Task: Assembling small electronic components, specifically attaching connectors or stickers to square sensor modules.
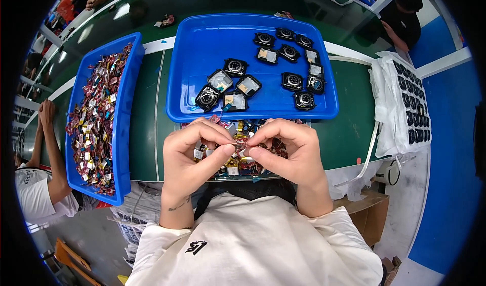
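My left hand (195, 151) and my right hand (288, 146) meet over the near edge of the green table, pinching one small silvery-red part (239, 144) between thumbs and fingertips. Under the hands lies a pile of small red and gold parts (238, 167). Just beyond them stands a blue tray (202, 48) with several square black housings (235, 66), some showing round black faces, others pale flat insides.
A long blue bin (121, 134) full of small red parts stands at the left. White sheets holding black parts (405, 98) hang over the table's right end. Another person's arm (50, 149) rests at the far left; other people sit at the back.
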Action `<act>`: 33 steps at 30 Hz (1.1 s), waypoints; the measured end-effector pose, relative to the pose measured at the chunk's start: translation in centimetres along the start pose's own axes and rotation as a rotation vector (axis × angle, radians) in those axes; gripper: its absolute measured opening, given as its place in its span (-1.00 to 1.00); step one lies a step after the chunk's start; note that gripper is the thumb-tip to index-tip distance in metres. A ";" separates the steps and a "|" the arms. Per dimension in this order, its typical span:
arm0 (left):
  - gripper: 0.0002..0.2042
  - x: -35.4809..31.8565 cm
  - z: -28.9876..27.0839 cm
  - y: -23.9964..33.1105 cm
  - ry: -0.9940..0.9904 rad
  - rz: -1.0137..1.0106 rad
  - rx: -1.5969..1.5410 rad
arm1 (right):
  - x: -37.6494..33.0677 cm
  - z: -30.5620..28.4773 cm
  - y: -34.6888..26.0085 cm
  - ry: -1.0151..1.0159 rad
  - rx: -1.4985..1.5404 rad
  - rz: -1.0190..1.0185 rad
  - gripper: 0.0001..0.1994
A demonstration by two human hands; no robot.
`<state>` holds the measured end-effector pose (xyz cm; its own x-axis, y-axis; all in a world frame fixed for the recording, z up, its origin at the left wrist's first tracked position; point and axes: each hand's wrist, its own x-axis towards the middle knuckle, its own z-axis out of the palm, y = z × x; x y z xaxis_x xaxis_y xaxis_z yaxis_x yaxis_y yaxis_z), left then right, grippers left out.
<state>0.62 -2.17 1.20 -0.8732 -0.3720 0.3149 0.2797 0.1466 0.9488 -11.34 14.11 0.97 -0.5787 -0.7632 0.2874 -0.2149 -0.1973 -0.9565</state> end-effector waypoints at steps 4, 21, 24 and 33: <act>-0.89 -0.7 0.3 0.0 0.030 -0.100 -0.115 | 0.6 0.0 -0.5 0.010 -0.140 -0.118 -0.87; -0.83 0.0 0.9 1.2 0.034 0.250 0.436 | 0.1 0.0 -0.5 0.027 -0.224 -0.201 -0.74; -0.82 0.1 1.0 1.2 0.045 0.282 0.454 | 0.1 -0.1 -0.1 0.054 -0.203 -0.275 -0.75; -0.83 0.1 1.0 1.1 0.038 0.304 0.441 | 0.3 -0.1 -0.1 -0.011 -0.290 -0.459 -0.81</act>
<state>0.44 -1.08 2.22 -0.7613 -0.2844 0.5827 0.3167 0.6211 0.7169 -11.56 13.93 1.15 -0.3663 -0.6456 0.6701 -0.6526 -0.3351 -0.6796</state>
